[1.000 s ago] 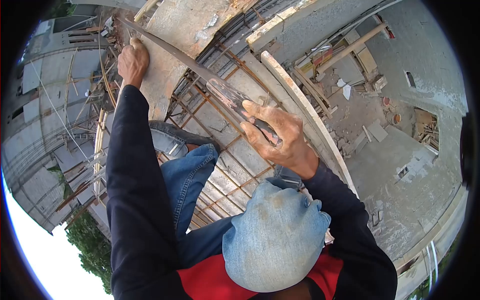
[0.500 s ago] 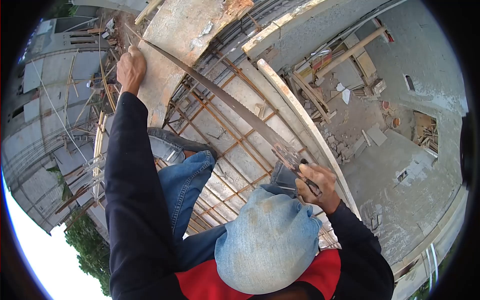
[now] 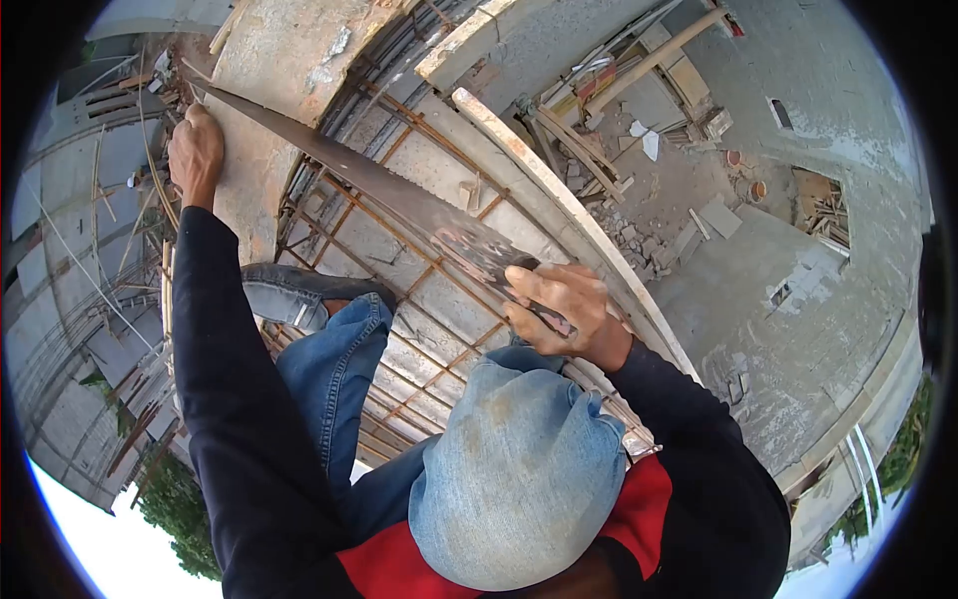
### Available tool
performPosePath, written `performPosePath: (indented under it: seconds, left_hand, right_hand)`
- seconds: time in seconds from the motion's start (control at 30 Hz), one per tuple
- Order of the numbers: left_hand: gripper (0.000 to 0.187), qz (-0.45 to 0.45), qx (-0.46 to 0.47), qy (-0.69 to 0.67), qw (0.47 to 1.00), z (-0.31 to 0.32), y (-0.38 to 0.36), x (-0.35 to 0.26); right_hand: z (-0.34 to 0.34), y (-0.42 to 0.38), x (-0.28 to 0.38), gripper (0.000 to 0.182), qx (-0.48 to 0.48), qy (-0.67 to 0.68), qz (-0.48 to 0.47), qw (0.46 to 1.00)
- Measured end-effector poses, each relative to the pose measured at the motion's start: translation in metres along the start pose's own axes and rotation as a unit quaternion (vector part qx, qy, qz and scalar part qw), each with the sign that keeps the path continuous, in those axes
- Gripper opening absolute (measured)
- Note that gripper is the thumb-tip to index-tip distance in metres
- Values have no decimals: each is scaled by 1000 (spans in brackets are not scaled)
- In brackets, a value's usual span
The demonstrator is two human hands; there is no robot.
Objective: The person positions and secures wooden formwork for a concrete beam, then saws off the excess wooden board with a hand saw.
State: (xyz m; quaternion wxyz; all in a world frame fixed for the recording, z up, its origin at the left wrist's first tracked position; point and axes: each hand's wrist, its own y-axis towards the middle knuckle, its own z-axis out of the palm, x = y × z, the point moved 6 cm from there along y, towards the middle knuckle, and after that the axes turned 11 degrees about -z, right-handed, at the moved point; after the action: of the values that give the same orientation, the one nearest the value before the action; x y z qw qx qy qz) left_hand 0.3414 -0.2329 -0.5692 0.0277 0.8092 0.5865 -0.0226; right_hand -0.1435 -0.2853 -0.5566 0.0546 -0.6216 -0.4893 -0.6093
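Note:
My right hand [image 3: 564, 309] is closed round the handle of a long, worn handsaw [image 3: 349, 165]. The blade slants up and left over a grid of rusty rebar [image 3: 429, 270], its far end at the left edge of a pale, stained wooden board [image 3: 244, 150]. At that same edge, just below the blade's tip, my left hand [image 3: 197, 150] is closed with its fingers bent over the side; the fingertips are hidden. My legs in blue jeans [image 3: 344, 369] straddle the rebar, and a denim-covered head [image 3: 519, 469] fills the lower middle.
A narrow wooden plank [image 3: 569, 215] runs along the right of the rebar. Beyond it, well below, lies a concrete floor [image 3: 718, 299] with rubble and timber beams [image 3: 654, 60]. On the left, bamboo poles [image 3: 167, 299] stand in front of grey walls.
The whole view has shifted, moving the scene left and slightly up. My right hand has gone forward with the saw, and its handle looks higher. My left hand stays at the board's edge.

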Motion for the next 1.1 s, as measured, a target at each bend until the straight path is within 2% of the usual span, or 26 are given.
performPosePath:
  seconds: [0.1,0.17,0.23,0.27,0.33,0.4,0.47,0.53,0.6,0.67,0.73,0.8,0.87,0.9,1.0,1.07,1.1]
  left_hand:
    - [68,-16,-4,-13,1000,-5,2,0]
    - [67,-9,5,-11,1000,-1,4,4]
    - [67,-2,2,-4,1000,0,4,2]
    - [66,-5,-15,-13,1000,-3,2,2]
    - [66,-29,18,-4,999,-8,-9,-5]
    - [66,4,27,-3,1000,6,13,12]
    - [65,36,4,-19,999,-2,1,-4]
    - [69,-5,-2,-22,1000,6,15,13]
    - [69,-2,5,-3,1000,8,19,15]
    - [69,-37,-22,-6,999,0,7,8]
    - [71,-31,-1,-9,999,0,6,6]
    - [70,1,-2,-12,1000,-2,6,6]
    - [68,-3,-5,-9,1000,3,16,12]
    - [67,12,-7,-3,1000,3,15,8]
    - [67,9,4,-1,1000,-7,0,-1]
    - [67,-20,-27,-2,999,-3,4,2]
    - [66,9,-25,6,1000,1,6,5]
  right_hand:
    - [35,45,-20,45,-14,23,0,1000]
    - [31,44,-17,47,-48,51,9,997]
    - [2,-8,-8,49,16,12,23,1000]
    - [-16,-27,-7,48,32,21,1,999]
    - [-25,-19,-1,49,17,10,-30,999]
    - [7,8,-15,49,-5,41,12,999]
    - [40,61,-12,49,-44,1,-84,996]
    - [33,47,-13,48,-49,11,-38,998]
    - [13,10,-12,47,-31,23,10,999]
    - [-21,-37,-8,49,8,4,-20,1000]
    - [-12,-28,-7,46,23,9,-7,1000]
    - [23,28,-19,42,10,20,-30,999]
    - [41,60,-26,39,-54,19,-51,997]
    - [35,57,-24,39,-65,46,-7,997]
    - [-3,-5,-12,42,17,4,11,1000]
    - [-16,-23,-16,43,36,4,-8,999]
    - [-16,-24,-16,43,42,6,-9,999]
